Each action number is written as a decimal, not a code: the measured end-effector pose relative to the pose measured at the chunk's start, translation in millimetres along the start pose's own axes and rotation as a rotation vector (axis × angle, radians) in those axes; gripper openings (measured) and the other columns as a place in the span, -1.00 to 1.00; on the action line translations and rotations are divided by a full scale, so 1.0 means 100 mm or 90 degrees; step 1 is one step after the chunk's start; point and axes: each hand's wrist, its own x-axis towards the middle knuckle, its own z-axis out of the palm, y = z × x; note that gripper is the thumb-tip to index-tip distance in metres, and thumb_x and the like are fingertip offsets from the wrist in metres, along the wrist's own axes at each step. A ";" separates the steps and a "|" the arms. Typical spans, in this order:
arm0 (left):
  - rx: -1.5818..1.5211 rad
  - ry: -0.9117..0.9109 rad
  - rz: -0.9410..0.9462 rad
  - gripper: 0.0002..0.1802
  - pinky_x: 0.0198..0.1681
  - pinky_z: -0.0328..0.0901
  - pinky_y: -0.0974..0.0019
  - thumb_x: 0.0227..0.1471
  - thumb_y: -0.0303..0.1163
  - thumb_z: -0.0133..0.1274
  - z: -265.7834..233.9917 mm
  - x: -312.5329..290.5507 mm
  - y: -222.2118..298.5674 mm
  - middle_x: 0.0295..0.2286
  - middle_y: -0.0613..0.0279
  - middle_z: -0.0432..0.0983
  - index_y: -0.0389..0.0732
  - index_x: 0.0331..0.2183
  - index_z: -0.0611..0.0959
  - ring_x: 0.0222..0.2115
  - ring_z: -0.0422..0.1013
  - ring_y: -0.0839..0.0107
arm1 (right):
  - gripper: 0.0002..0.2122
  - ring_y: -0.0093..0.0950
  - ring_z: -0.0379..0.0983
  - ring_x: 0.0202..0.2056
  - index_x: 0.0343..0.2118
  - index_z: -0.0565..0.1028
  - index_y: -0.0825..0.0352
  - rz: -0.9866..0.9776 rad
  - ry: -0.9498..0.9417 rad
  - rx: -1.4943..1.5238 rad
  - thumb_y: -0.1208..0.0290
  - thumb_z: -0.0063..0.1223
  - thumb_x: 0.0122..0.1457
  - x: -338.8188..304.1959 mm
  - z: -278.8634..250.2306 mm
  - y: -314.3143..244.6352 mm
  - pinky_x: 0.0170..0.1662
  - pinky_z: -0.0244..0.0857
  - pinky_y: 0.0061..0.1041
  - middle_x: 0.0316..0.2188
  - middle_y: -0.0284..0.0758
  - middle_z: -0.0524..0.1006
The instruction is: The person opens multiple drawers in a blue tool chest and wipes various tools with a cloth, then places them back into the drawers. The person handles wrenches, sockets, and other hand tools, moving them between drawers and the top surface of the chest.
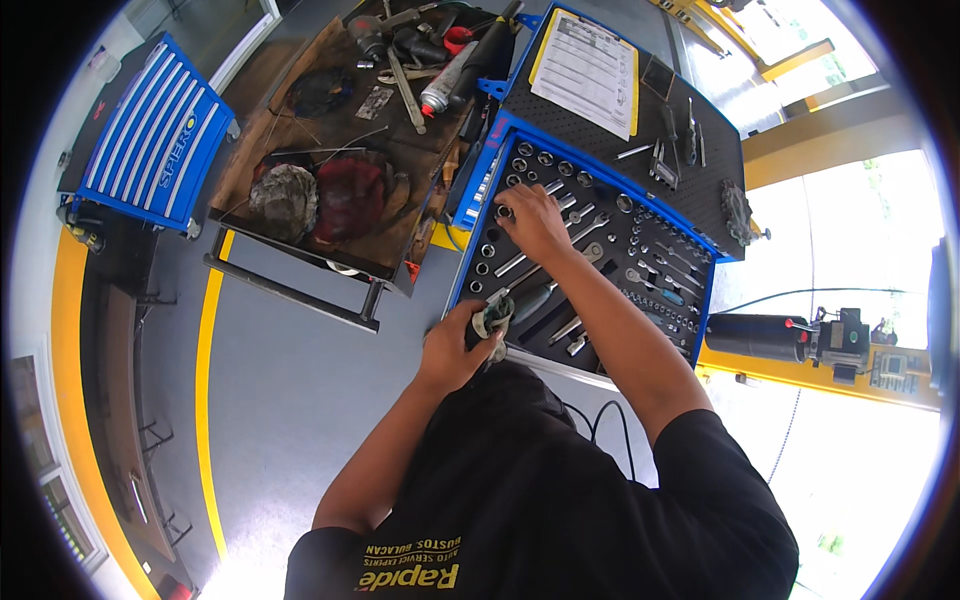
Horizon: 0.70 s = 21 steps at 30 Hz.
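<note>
My right hand reaches over the open tool drawer. Its fingertips are closed around a chrome socket at the drawer's left side. A column of sockets continues just below those fingers. Beside the hand lie combination wrenches and a chrome extension bar in the dark foam. My left hand is closed around a bunched grey-green rag at the drawer's near left corner. A metal piece pokes up by the rag; whether the hand also grips it is hard to tell.
On the blue cabinet's black top lie a clipboard with paper, a caliper and screwdrivers. Left stands a wooden-topped cart with rags, wrenches and a spray can. Another blue tool cabinet stands farther left.
</note>
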 end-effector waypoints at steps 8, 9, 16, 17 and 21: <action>0.093 -0.036 0.145 -0.56 -0.11 0.43 0.04 0.01 -0.34 0.35 0.03 -0.06 0.00 -0.22 0.12 0.60 -0.19 -0.07 0.60 -0.16 0.55 0.00 | -0.75 -0.22 0.44 0.02 -0.14 0.66 0.21 -0.016 -0.019 -0.044 0.44 0.33 0.08 -0.05 0.07 -0.01 0.12 0.32 -0.16 -0.17 -0.32 0.55; 0.094 -0.040 0.139 -0.57 -0.10 0.42 0.04 0.01 -0.34 0.34 0.03 -0.07 0.01 -0.21 0.13 0.60 -0.19 -0.07 0.60 -0.15 0.55 0.01 | -0.76 -0.22 0.44 0.01 -0.15 0.67 0.20 -0.024 -0.021 -0.040 0.45 0.31 0.08 -0.05 0.08 0.00 0.12 0.32 -0.15 -0.16 -0.31 0.56; 0.087 -0.028 0.100 -0.56 -0.04 0.39 0.01 0.03 -0.32 0.33 0.04 -0.09 0.03 -0.20 0.13 0.59 -0.19 -0.06 0.59 -0.12 0.53 0.01 | -0.79 -0.18 0.46 -0.01 -0.16 0.65 0.19 0.014 -0.052 0.014 0.48 0.22 0.12 -0.09 -0.04 -0.04 0.09 0.36 -0.13 -0.18 -0.28 0.54; 0.091 -0.026 0.101 -0.56 -0.04 0.39 0.01 0.03 -0.31 0.32 0.05 -0.09 0.02 -0.19 0.13 0.59 -0.19 -0.06 0.59 -0.11 0.53 0.01 | -0.79 -0.19 0.47 -0.01 -0.15 0.64 0.18 -0.007 -0.066 0.019 0.46 0.24 0.12 -0.10 -0.07 -0.08 0.09 0.36 -0.13 -0.17 -0.29 0.54; 0.087 -0.025 0.104 -0.55 -0.04 0.38 0.00 0.03 -0.31 0.32 0.06 -0.09 -0.01 -0.19 0.13 0.58 -0.19 -0.05 0.58 -0.11 0.52 0.01 | -0.75 -0.21 0.46 0.02 -0.12 0.63 0.19 -0.047 -0.167 -0.029 0.37 0.30 0.11 -0.21 -0.12 -0.26 0.11 0.35 -0.13 -0.16 -0.30 0.54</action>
